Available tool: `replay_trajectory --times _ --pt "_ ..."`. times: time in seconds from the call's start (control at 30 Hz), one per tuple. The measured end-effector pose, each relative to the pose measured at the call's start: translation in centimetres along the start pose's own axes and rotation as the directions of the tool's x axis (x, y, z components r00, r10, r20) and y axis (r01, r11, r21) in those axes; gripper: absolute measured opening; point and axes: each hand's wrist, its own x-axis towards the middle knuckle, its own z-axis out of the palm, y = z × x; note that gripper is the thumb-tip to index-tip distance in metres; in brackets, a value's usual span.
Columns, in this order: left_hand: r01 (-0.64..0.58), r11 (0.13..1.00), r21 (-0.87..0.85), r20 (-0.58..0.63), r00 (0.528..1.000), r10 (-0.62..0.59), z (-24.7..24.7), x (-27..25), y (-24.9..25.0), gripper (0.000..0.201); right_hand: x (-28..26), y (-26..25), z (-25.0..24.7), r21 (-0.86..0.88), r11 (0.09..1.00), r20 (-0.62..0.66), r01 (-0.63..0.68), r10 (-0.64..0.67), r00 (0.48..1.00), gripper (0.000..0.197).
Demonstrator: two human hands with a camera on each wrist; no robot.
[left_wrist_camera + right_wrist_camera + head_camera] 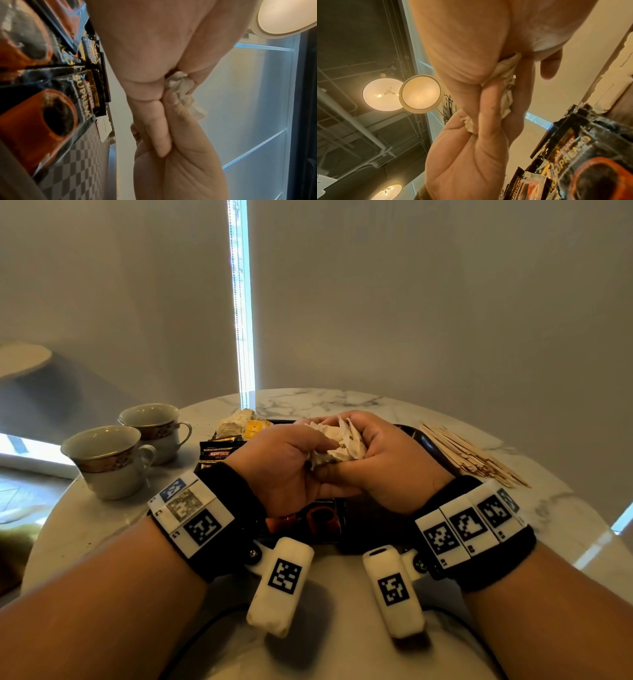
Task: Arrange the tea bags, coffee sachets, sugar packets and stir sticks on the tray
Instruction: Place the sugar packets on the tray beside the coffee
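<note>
Both hands clamp crumpled white packets point(337, 441) above tray point(416, 436).
L hand point(284, 470) + R hand point(383, 460) fingers curled on them; coffee sachets point(219, 451) in tray, stir sticks point(469, 455) on tabletop point(534, 525) beside it.

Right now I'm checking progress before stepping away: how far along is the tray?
Done: coffee sachets lie on the tray, tea bags at its far end. In hand: left hand and right hand both grip white packets. Left: stir sticks lie on the table, beside the tray.
</note>
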Motion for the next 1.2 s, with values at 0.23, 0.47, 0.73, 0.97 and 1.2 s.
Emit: replay_trajectory --times 0.23,0.47,0.73,0.97,1.2 --pt "0.008 0.998 0.065 0.007 1.000 -0.008 -0.1 -0.1 -0.6 0.043 -0.2 -0.3 0.0 -0.086 0.996 0.028 0.010 -0.008 1.000 0.049" --pt "-0.037 0.993 0.110 -0.150 0.987 0.053 0.5 0.4 -0.9 0.030 -0.5 -0.8 0.3 -0.047 0.998 0.111 -0.038 0.043 0.993 0.056" --pt "-0.108 0.994 -0.021 -0.296 0.950 0.097 0.7 0.2 0.1 0.035 3.1 1.1 -2.2 0.273 0.933 -0.258 -0.234 0.306 0.916 0.022" --pt "-0.272 0.954 -0.125 -0.416 0.888 0.198 -0.3 0.1 0.9 0.023 3.0 6.0 -6.6 0.485 0.709 -0.244 -0.513 0.672 0.699 0.062" --pt "-0.312 0.941 -0.133 -0.424 0.876 0.230 -0.5 0.1 0.9 0.020 2.8 5.5 -6.2 0.288 0.646 -0.155 -0.707 0.760 0.632 0.057"
